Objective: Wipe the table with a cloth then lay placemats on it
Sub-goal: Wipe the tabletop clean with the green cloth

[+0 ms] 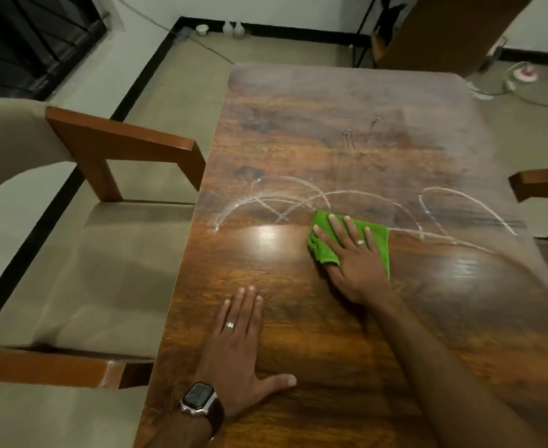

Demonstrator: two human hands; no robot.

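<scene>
Green cloth (376, 236) under flat right hand (351, 257), left hand (238, 350) flat on table (298, 124)

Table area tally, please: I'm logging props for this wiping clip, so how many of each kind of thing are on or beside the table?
Wooden table: 1
Green cloth: 1
Hands: 2, left hand and right hand
Rings: 2, and
Wristwatch: 1
Chairs in view: 2, and
Placemats: 0
Total: 9
</scene>
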